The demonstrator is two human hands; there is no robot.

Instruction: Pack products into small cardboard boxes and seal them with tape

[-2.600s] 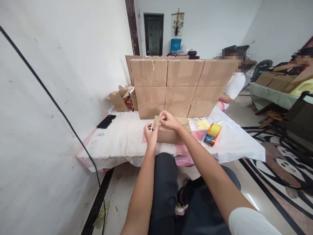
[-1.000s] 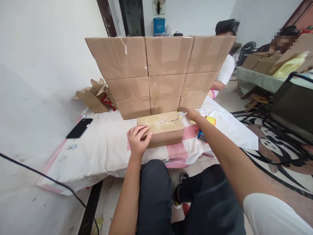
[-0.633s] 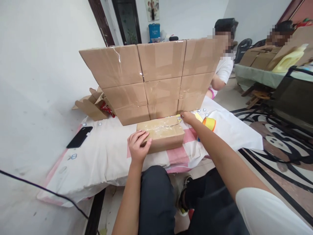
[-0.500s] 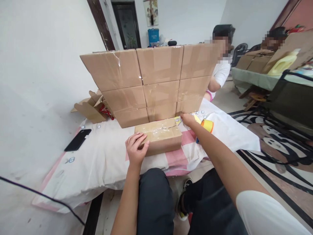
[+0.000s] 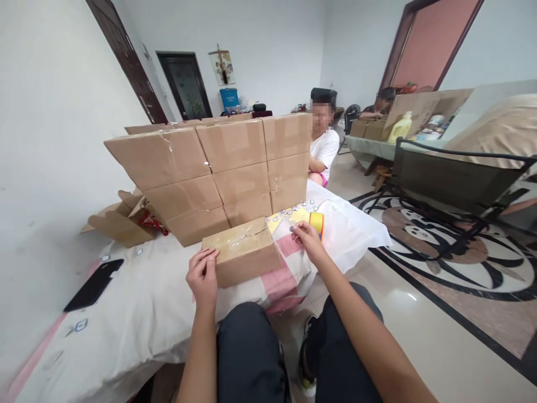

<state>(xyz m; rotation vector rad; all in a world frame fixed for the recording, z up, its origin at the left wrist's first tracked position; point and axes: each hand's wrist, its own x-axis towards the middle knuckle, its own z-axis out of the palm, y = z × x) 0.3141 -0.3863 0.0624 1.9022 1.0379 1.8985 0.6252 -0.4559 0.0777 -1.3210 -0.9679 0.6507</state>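
Home; panda rug (image 5: 420, 264), wall hanging (image 5: 221, 66)

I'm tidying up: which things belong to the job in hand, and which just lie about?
Work-related, probably:
brown rectangular cardboard box, touched by left hand
yellow tape roll, orange-rimmed, beside right hand
stacked brown cardboard boxes

Probably lying about:
flat black phone-like rectangle
yellow plastic bottle

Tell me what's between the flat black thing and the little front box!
The head view shows white tablecloth, then the left hand touching the little box.
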